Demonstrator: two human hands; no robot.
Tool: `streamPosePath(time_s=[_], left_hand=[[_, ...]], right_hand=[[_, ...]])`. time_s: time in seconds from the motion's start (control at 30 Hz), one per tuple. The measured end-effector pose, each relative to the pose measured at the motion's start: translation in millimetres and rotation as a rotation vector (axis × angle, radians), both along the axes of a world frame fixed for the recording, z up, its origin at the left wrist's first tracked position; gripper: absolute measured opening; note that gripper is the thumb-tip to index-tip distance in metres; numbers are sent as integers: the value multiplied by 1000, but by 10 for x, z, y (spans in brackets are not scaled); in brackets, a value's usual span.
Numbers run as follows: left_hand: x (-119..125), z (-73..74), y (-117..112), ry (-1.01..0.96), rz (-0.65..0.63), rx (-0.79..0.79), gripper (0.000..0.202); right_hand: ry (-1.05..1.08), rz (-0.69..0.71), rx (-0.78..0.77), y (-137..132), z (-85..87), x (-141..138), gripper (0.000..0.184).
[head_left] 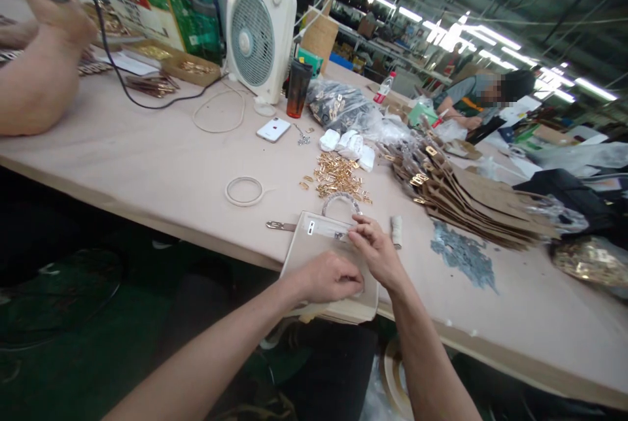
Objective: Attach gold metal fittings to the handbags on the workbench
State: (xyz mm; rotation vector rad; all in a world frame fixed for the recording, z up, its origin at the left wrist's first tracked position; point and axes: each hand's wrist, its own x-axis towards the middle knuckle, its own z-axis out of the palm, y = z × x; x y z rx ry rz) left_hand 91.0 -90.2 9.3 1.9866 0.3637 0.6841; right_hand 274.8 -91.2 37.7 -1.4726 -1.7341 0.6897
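A cream handbag [314, 252] lies flat at the table's front edge, with a wrapped loop handle [342, 197] at its far side and a strap with a metal buckle [281, 225] sticking out to the left. My left hand [330, 277] rests on the bag's front panel with its fingers curled in. What those fingers pinch, if anything, is hidden. My right hand [375, 248] is over the bag's right side, its fingers loosely stretched beside a clear film patch near the upper edge. I see nothing held in it.
Beyond the bag lies a pile of gold metal fittings [338, 176]. A tape roll [244, 191] is left, a thread spool [396, 231] right. Stacked brown bag pieces [471, 199] and grey bits [464, 254] lie further right. A fan [260, 29], phone [273, 129] and co-worker's arm [44, 74] are also present.
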Motion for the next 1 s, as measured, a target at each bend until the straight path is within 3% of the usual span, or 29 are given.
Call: streamPosePath(time_s=[0.13, 0.43, 0.6, 0.77, 1.0], left_hand=[[-10, -10, -6, -11, 4, 30, 15], [-2, -41, 11, -42, -12, 39, 16], [8, -82, 14, -15, -20, 56, 16], [6, -139, 10, -7, -77, 91, 17], [36, -169, 7, -135, -84, 113, 15]], right_hand=[[-46, -11, -6, 60, -99, -83, 20], [-81, -3, -47, 107, -101, -107, 18], [-4, 21, -57, 123, 6, -144, 22], [36, 81, -45, 275, 106, -377, 21], [-31, 131, -86, 474, -68, -639, 19]])
